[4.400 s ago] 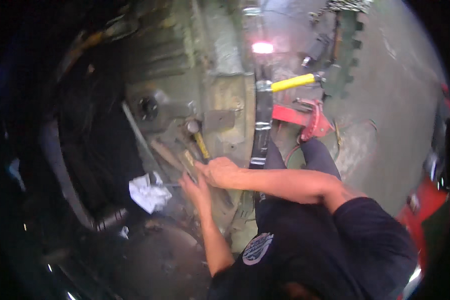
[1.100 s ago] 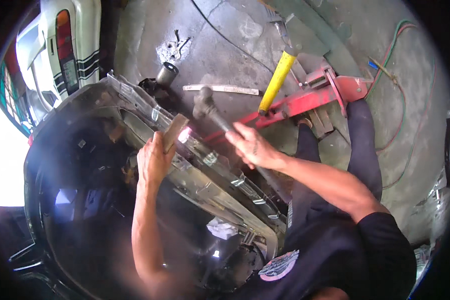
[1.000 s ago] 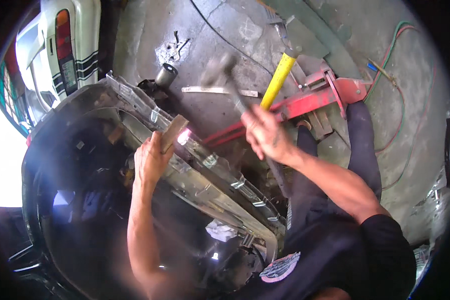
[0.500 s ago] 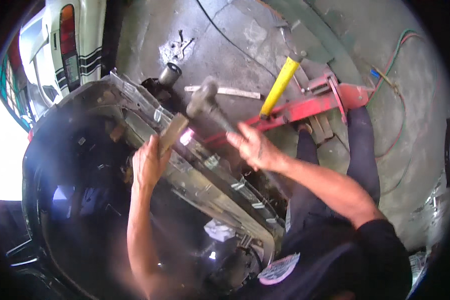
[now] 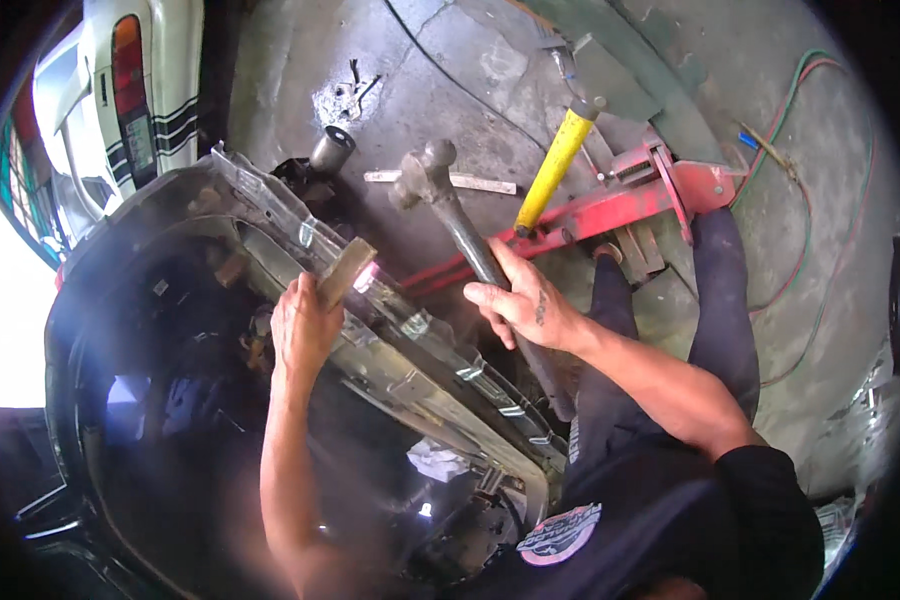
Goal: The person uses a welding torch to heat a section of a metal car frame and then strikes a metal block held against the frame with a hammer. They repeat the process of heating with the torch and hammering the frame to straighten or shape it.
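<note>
My left hand (image 5: 305, 325) is closed around a flat wooden block (image 5: 346, 273) that it holds against the metal edge of a car's body panel (image 5: 410, 375). The block is tilted, its far end pointing up and right. In my right hand (image 5: 530, 305) is a ball-peen hammer (image 5: 460, 230), gripped partway along its dark handle. The hammer's head stands above and to the right of the block, apart from it. A bright pinkish glow shows on the metal beside the block.
A red floor jack (image 5: 610, 215) with a yellow-sleeved handle (image 5: 555, 170) lies at the right, near my legs. Behind the hammer are a pale flat strip (image 5: 490, 184) and a metal cylinder (image 5: 333, 150). Hoses (image 5: 808, 190) run along the floor. A white vehicle (image 5: 160, 60) stands at the far left.
The hammer has shifted up and to the right, away from the block, and its head is no longer blurred. My right hand has moved slightly right and down. My left hand has barely moved.
</note>
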Demonstrator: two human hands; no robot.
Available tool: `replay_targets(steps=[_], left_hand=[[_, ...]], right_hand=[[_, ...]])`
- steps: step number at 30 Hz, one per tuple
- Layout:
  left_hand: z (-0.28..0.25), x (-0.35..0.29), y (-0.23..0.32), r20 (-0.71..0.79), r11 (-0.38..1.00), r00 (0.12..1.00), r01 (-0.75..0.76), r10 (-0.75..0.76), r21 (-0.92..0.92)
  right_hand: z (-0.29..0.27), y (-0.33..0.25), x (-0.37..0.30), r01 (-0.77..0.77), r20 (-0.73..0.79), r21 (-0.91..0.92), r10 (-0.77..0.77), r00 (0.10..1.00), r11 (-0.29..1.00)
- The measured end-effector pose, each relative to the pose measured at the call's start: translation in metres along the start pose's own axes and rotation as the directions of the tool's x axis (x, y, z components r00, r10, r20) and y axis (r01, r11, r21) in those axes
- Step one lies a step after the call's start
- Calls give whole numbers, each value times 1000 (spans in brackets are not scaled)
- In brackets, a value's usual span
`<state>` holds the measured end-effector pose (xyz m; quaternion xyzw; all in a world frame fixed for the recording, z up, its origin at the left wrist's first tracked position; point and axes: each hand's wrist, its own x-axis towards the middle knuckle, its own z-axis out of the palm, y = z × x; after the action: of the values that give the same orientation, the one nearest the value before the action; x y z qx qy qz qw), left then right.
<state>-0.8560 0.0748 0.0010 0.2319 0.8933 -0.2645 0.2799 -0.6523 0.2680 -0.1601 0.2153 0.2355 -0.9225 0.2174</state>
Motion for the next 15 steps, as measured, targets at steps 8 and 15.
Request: replay_targets(steps=[8, 15], left_hand=[[18, 23, 13, 223, 977, 974, -90, 45, 193], [-10, 69, 59, -28, 847, 996, 60, -88, -528]], right_hand=[[-31, 8, -11, 70, -118, -180, -92, 989, 981], [-50, 12, -23, -16, -203, -45, 6, 979, 999]])
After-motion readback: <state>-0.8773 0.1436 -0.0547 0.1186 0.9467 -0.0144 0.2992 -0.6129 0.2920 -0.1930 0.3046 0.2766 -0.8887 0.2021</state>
